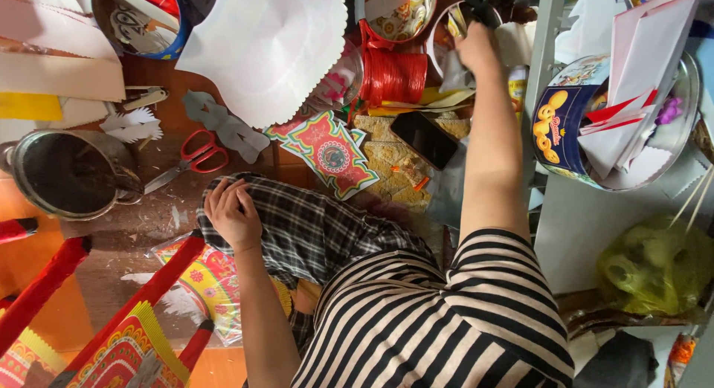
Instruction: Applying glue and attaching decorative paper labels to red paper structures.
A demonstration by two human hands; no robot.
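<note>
My left hand (230,213) lies on my knee, on the dark plaid trousers (320,224), with loosely curled fingers and nothing in it. My right hand (476,47) is stretched far forward into a round tin (446,31) of paper scraps, its fingers closed on a small dark object (487,15) that I cannot identify. Red-handled scissors (197,156) lie on the wooden floor just ahead of my left hand. A red and green printed paper cutout (331,154) and a black phone (425,139) lie between my two arms.
A large white scallop-edged paper (268,50) covers the top middle beside a spool of red ribbon (393,76). A metal pot (71,172) stands at the left. Red sticks (44,284) with printed paper lie lower left. A blue tin (565,120) of papers and a yellow-green bag (654,265) sit at right.
</note>
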